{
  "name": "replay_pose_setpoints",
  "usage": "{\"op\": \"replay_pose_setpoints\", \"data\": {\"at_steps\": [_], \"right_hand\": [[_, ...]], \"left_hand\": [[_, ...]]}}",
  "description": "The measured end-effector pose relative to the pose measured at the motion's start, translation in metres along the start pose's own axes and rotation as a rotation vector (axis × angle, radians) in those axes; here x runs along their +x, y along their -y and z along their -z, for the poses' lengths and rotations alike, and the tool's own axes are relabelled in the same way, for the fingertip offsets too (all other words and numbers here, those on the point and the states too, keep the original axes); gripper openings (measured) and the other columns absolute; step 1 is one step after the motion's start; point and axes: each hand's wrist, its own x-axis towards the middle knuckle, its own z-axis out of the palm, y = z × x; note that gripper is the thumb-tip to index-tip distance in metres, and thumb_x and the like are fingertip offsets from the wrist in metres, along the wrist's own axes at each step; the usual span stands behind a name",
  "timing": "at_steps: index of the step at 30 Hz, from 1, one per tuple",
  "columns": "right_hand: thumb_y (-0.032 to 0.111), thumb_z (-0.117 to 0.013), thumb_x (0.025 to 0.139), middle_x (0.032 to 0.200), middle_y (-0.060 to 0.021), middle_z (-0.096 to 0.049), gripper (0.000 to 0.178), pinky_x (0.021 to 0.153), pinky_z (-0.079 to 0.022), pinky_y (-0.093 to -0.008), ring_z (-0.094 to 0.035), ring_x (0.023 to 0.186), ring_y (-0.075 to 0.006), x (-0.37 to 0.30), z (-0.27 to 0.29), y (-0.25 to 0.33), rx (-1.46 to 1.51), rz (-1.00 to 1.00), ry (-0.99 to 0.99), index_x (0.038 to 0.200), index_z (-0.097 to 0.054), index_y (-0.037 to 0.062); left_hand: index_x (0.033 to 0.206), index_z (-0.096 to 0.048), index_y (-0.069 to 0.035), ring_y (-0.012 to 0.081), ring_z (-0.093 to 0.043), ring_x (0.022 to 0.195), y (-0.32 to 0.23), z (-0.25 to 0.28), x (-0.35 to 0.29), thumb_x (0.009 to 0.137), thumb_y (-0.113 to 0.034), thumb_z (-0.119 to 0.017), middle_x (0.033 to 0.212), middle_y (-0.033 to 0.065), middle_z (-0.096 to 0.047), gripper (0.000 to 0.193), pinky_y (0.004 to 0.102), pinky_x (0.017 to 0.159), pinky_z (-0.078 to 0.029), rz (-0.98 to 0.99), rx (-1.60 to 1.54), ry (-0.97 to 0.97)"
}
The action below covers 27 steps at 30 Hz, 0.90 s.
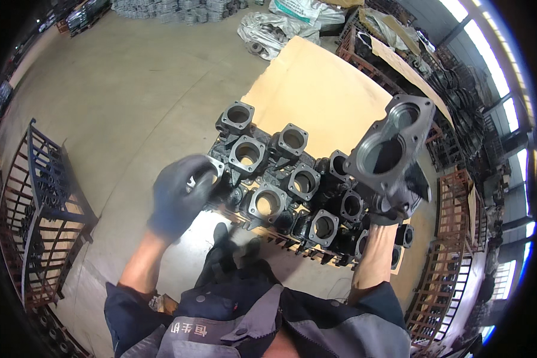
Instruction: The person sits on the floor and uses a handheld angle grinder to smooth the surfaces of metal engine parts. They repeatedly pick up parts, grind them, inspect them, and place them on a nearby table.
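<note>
My right hand (388, 216), in a dark glove, holds up a dark metal casting (366, 161) with two round bores and a flat machined flange. Its fingers are mostly hidden under the part. At the left end of the stack, my gloved left hand (179, 194) is smeared by motion beside a flanged casting (219, 171). A small bright spot shows near its fingers, too blurred to name. Between the hands, several black housings stand with their square flanges up, among them one housing (267, 203) near the front and another (247, 154) behind it.
A tan cardboard sheet (316, 89) extends behind the housings. A blue metal rack (48, 197) stands at the left, and brown crate frames (441, 262) line the right. White sacks (274, 33) and stacked grey parts (173, 9) lie at the far side.
</note>
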Motion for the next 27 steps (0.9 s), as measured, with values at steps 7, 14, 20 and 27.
{"op": "replay_pose_setpoints", "data": {"at_steps": [7, 14, 20, 27], "right_hand": [[0.011, -0.072, 0.081, 0.094, -0.01, -0.072, 0.025, 0.078, -0.054, -0.03, -0.068, 0.085, -0.0161, 0.029, -0.021, -0.024, -0.164, 0.183, -0.015, 0.103, -0.067, -0.0002], [0.02, -0.076, 0.073, 0.078, -0.0121, -0.069, 0.026, 0.066, -0.051, -0.0326, -0.064, 0.068, -0.0204, 0.092, -0.004, -0.024, -0.358, -0.023, 0.038, 0.09, -0.067, 0.0029], [0.016, -0.073, 0.07, 0.075, -0.0161, -0.066, 0.022, 0.066, -0.051, -0.0357, -0.063, 0.067, -0.0252, 0.185, -0.037, -0.01, -0.664, 0.206, 0.273, 0.086, -0.065, 0.0023], [0.011, -0.07, 0.072, 0.077, -0.0225, -0.067, 0.018, 0.066, -0.053, -0.0424, -0.068, 0.071, -0.0368, 0.254, -0.119, -0.014, -0.772, 0.179, 0.464, 0.088, -0.067, 0.0038]], "left_hand": [[0.122, -0.059, 0.001, 0.0356, -0.069, 0.088, -0.116, -0.08, 0.166, 0.087, -0.03, -0.071, 0.102, 0.0275, -0.067, 0.048, 0.0405, 0.077, -0.054, -0.001, -0.295, 0.601], [0.104, -0.071, -0.009, 0.0176, -0.068, 0.068, -0.029, -0.157, 0.193, 0.086, -0.007, -0.063, 0.077, 0.0115, -0.068, 0.02, 0.0305, 0.064, -0.056, 0.162, -0.483, 0.607], [0.105, -0.068, 0.002, 0.0125, -0.069, 0.073, 0.06, -0.165, 0.22, 0.089, -0.013, -0.066, 0.092, 0.0103, -0.072, 0.022, 0.0268, 0.066, -0.057, -0.231, -0.384, 0.635], [0.115, -0.066, -0.002, 0.02, -0.066, 0.091, 0.204, -0.148, 0.191, 0.096, -0.028, -0.059, 0.105, 0.0083, -0.071, 0.033, 0.0328, 0.079, -0.051, 0.466, -0.215, 0.204]]}}
